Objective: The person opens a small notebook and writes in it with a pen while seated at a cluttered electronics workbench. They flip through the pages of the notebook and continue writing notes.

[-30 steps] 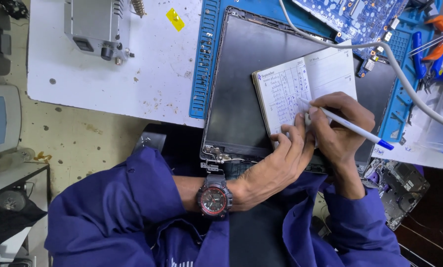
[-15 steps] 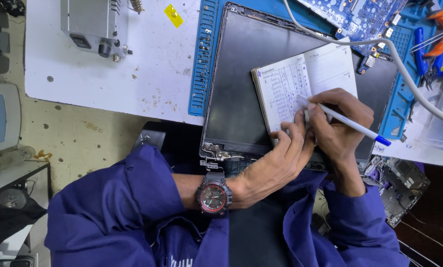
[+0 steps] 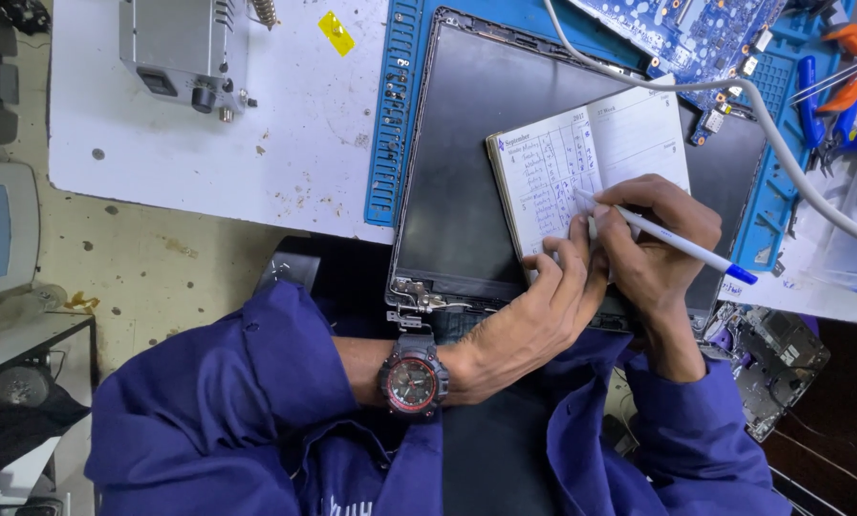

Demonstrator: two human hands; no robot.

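An open notebook point(image 3: 591, 158) with handwritten entries lies on a dark laptop lid point(image 3: 466, 162). My right hand point(image 3: 662, 239) grips a white pen with a blue cap point(image 3: 672, 244), its tip touching the left page. My left hand point(image 3: 543, 301) rests on the notebook's lower edge, fingers pressing the page down. A black and red wristwatch point(image 3: 412, 380) sits on my left wrist. Both arms wear blue sleeves.
A blue work mat point(image 3: 400, 105) lies under the laptop lid on a white table point(image 3: 285, 143). A grey metal device point(image 3: 184, 48) stands at the back left. A blue circuit board point(image 3: 677, 29), a grey cable point(image 3: 782, 143) and pliers point(image 3: 839, 57) lie at the right.
My right hand and the pen have shifted slightly on the page while writing. The left hand stays on the notebook.
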